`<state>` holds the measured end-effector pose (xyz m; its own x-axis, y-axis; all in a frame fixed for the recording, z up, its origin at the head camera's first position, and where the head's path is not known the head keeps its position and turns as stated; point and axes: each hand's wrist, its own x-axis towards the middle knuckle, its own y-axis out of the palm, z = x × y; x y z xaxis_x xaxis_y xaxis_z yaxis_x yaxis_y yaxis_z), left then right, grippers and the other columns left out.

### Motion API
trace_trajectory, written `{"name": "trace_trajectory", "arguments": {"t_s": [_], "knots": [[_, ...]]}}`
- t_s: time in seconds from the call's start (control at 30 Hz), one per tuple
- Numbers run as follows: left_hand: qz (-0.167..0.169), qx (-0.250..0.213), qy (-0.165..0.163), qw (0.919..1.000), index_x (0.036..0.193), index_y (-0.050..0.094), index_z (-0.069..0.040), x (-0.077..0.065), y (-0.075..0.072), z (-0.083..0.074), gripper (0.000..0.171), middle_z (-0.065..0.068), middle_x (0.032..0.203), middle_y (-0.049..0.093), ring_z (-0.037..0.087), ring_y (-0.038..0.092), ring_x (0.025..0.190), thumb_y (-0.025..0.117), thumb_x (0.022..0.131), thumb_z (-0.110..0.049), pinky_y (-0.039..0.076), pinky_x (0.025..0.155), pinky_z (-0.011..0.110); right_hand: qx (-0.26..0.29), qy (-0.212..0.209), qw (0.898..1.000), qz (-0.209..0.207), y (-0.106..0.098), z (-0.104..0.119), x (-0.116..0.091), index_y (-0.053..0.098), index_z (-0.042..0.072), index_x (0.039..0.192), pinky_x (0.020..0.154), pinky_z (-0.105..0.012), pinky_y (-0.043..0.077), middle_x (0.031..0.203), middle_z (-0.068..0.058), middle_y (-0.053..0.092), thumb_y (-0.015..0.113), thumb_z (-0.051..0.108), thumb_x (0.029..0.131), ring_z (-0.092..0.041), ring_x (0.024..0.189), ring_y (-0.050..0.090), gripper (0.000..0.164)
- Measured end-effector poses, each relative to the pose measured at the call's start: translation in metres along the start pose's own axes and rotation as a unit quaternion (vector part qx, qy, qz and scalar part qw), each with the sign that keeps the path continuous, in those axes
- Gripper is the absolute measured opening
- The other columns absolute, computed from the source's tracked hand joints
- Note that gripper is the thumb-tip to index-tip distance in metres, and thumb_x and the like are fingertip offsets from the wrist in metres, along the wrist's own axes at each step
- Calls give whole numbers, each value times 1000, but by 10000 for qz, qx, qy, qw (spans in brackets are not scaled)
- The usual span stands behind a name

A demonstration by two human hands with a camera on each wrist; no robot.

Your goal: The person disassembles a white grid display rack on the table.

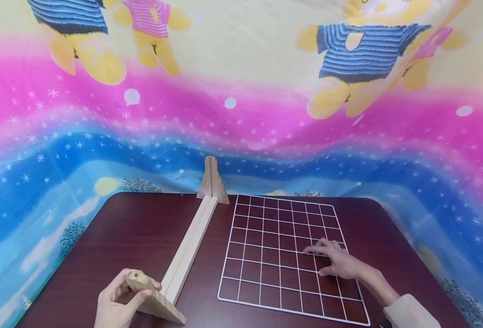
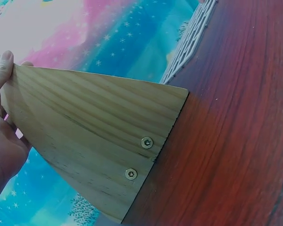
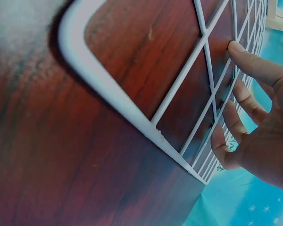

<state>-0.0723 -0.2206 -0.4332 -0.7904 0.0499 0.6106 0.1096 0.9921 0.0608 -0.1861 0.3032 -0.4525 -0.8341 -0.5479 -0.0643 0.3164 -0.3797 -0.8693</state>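
My left hand (image 1: 114,300) grips the narrow top of a wooden end piece (image 1: 159,306), thumb on the near face. In the left wrist view this flared end piece (image 2: 94,113) stands tilted at the table, with two screws (image 2: 146,143) near its wide base. A pale wooden bar (image 1: 188,253) runs from it to a matching wooden end piece (image 1: 213,182) at the back. To the right lies a white wire grid panel (image 1: 294,311). Over its right side is my right hand (image 1: 340,262), fingers spread and loosely bent, fingertips (image 3: 237,47) at the wires.
Everything rests on a dark red-brown table (image 1: 135,228) with rounded back corners. Behind and around it hangs a printed cloth (image 1: 241,114) with bears and snowflakes. A strip of table separates the wooden frame from the grid.
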Motion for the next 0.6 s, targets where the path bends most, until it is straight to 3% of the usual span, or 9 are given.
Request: {"name": "trace_trajectory", "arguments": {"t_s": [0.17, 0.43, 0.6], "knots": [[-15, -154, 249, 9996, 101, 53, 13, 0, 3, -1, 32, 18, 87, 70, 20, 69, 80, 55, 75, 33, 53, 70, 21, 41, -91, 9999, 48, 1, -2, 2, 60, 21, 128, 79, -48, 36, 113, -2, 49, 81, 10, 74, -25, 98, 39, 59], [-102, -179, 232, 9995, 101, 53, 14, -1, 7, -3, 31, 18, 87, 70, 20, 69, 80, 55, 76, 32, 54, 70, 21, -30, -146, 9998, 157, -1, -5, 4, 60, 20, 128, 78, -45, 34, 115, -2, 49, 81, 12, 74, -23, 97, 38, 58], [-171, -306, 456, 9983, 100, 53, 16, -4, 8, -1, 31, 19, 87, 70, 21, 70, 81, 56, 74, 33, 54, 71, 21, -3, -176, 9994, 307, -5, -5, 11, 59, 22, 130, 77, -45, 34, 118, -2, 47, 80, 13, 77, -23, 98, 38, 58]]}}
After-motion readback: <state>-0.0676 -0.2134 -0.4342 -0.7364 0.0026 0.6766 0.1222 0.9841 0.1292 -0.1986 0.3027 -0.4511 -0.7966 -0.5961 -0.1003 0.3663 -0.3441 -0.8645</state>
